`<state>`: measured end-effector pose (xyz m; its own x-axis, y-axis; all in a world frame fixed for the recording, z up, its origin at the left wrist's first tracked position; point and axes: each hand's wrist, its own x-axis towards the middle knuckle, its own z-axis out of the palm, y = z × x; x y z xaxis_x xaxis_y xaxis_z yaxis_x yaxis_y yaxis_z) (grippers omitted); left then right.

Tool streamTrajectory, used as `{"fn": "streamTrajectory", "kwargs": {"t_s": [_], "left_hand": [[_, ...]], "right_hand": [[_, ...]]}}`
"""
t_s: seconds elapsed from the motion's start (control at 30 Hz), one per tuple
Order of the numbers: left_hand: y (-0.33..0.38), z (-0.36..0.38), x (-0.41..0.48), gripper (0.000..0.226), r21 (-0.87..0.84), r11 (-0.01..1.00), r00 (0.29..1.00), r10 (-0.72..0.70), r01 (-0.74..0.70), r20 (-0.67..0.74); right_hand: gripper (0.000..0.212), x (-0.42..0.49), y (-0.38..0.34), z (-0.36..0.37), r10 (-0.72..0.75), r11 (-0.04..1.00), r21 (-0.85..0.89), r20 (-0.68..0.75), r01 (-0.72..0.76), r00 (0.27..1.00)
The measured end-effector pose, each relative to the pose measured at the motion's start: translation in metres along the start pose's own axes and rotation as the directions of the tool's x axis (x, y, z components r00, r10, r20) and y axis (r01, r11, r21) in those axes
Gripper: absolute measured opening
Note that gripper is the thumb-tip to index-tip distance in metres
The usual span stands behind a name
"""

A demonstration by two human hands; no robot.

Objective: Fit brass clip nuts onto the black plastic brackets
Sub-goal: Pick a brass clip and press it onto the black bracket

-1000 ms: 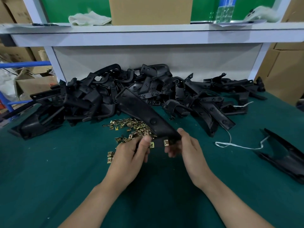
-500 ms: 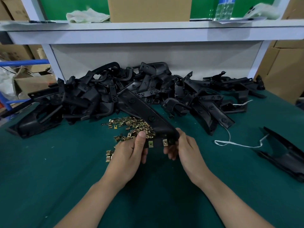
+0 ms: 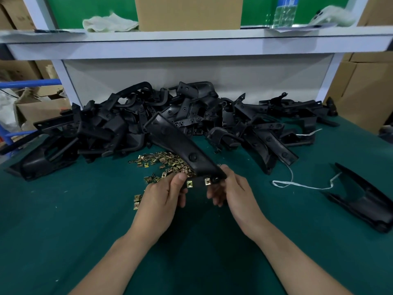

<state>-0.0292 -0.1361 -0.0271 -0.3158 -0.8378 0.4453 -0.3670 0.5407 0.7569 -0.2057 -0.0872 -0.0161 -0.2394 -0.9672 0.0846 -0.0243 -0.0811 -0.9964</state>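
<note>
A long black plastic bracket (image 3: 180, 145) is held above the green table, slanting away from me to the upper left. Two brass clip nuts (image 3: 190, 184) sit on its near edge, side by side. My left hand (image 3: 163, 201) grips the near left corner, thumb on top beside the left nut. My right hand (image 3: 236, 192) holds the near right end, fingers curled under it. Behind the bracket a scatter of loose brass clip nuts (image 3: 163, 162) lies on the table, with a few more clip nuts (image 3: 137, 201) left of my left hand.
A big heap of black brackets (image 3: 191, 120) fills the back of the green table (image 3: 85, 231) under a white shelf (image 3: 191, 45). One separate black bracket (image 3: 365, 201) lies at the right, with a white string (image 3: 297, 184) beside it. Cardboard boxes stand at both sides.
Both hands and the bracket have barely shifted; the view moved slightly. The two nuts stay on the bracket's near edge.
</note>
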Motion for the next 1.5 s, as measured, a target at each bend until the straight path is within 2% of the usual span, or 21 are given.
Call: {"fn": "streamTrajectory", "kwargs": {"t_s": [0.1, 0.27, 0.37, 0.43, 0.5, 0.6, 0.7, 0.83, 0.97, 1.13, 1.27, 1.37, 1.43, 1.5], "left_hand": [[0.002, -0.001, -0.001, 0.055, 0.061, 0.998, 0.999, 0.024, -0.023, -0.02], [-0.002, -0.002, -0.005, 0.038, 0.149, 0.987, 0.997, 0.063, -0.056, -0.044], [0.001, 0.0, -0.011, 0.013, 0.052, 0.999, 0.999, 0.011, -0.009, -0.04], [0.017, 0.002, -0.02, 0.019, 0.068, 0.995, 0.997, 0.077, -0.075, -0.016], [0.034, 0.005, -0.03, 0.027, 0.073, 0.989, 0.991, 0.131, -0.13, -0.007], [0.061, 0.013, -0.041, 0.027, -0.007, 0.989, 0.989, 0.148, -0.149, -0.017], [0.093, 0.029, -0.05, 0.026, -0.116, 0.976, 0.982, 0.187, -0.186, -0.007], [0.141, 0.059, -0.059, 0.028, -0.145, 0.951, 0.96, 0.278, -0.272, 0.019], [0.188, 0.097, -0.071, 0.03, -0.208, 0.922, 0.939, 0.341, -0.327, 0.038], [0.239, 0.153, -0.097, 0.026, -0.287, 0.884, 0.904, 0.413, -0.37, 0.107], [0.28, 0.206, -0.133, 0.021, -0.291, 0.872, 0.846, 0.467, -0.393, 0.258], [0.317, 0.243, -0.167, 0.034, -0.332, 0.85, 0.779, 0.515, -0.41, 0.358], [0.337, 0.27, -0.19, 0.032, -0.395, 0.824, 0.726, 0.554, -0.406, 0.408], [0.349, 0.298, -0.213, 0.038, -0.466, 0.821, 0.652, 0.555, -0.329, 0.517]], "right_hand": [[0.054, 0.001, 0.0, -0.002, 0.013, 0.999, 0.048, 0.041, -0.015, 0.999], [0.035, -0.003, -0.005, -0.008, 0.021, 0.989, 0.143, 0.039, -0.027, 0.999], [0.026, -0.011, -0.011, -0.01, 0.035, 0.983, 0.178, 0.022, -0.038, 0.999], [0.02, -0.019, -0.015, -0.015, 0.049, 0.981, 0.184, 0.029, -0.054, 0.998], [0.022, -0.031, -0.02, -0.026, 0.02, 0.983, 0.181, 0.031, -0.025, 0.999], [0.033, -0.06, -0.036, -0.05, -0.083, 0.989, 0.122, 0.01, 0.082, 0.996], [0.032, -0.09, -0.059, -0.076, -0.121, 0.99, 0.07, -0.013, 0.122, 0.993], [0.022, -0.129, -0.094, -0.117, -0.149, 0.989, -0.033, -0.135, 0.146, 0.98], [0.029, -0.173, -0.115, -0.162, -0.181, 0.975, -0.171, -0.271, 0.138, 0.945], [0.033, -0.244, -0.131, -0.219, -0.222, 0.94, -0.328, -0.397, 0.087, 0.891], [0.036, -0.31, -0.136, -0.267, -0.219, 0.912, -0.41, -0.53, -0.021, 0.819], [0.036, -0.354, -0.135, -0.3, -0.19, 0.882, -0.441, -0.654, -0.165, 0.733], [0.032, -0.379, -0.133, -0.318, -0.158, 0.849, -0.442, -0.736, -0.29, 0.658], [0.025, -0.4, -0.129, -0.334, -0.151, 0.747, -0.47, -0.809, -0.47, 0.568]]}}
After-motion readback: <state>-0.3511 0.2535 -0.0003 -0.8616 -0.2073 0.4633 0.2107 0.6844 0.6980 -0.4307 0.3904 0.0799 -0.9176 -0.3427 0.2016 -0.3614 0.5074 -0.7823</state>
